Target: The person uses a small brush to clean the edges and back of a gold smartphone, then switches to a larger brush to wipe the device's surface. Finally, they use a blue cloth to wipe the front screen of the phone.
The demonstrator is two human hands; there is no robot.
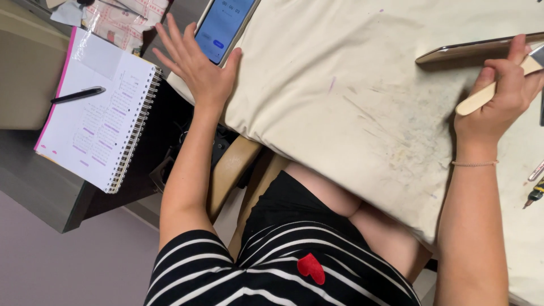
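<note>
Right hand [504, 93] grips a wooden handle [481, 97]; left hand [198, 65] lies splayed flat.

Left hand [198, 65] splayed, right hand [504, 93] clenched

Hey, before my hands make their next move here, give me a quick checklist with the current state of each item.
1. Right hand grips the wooden stick: ok.
2. Left hand open, fingers spread, holding nothing: ok.
3. Left thumb rests at the phone edge; phone screen lit: ok.
4. Cream cloth lies flat over the table: ok, though stained.
5. Black pen rests on the spiral notebook, clear of both hands: ok.
6. Working end of the stick: cannot tell, cut off by the picture edge.
</note>
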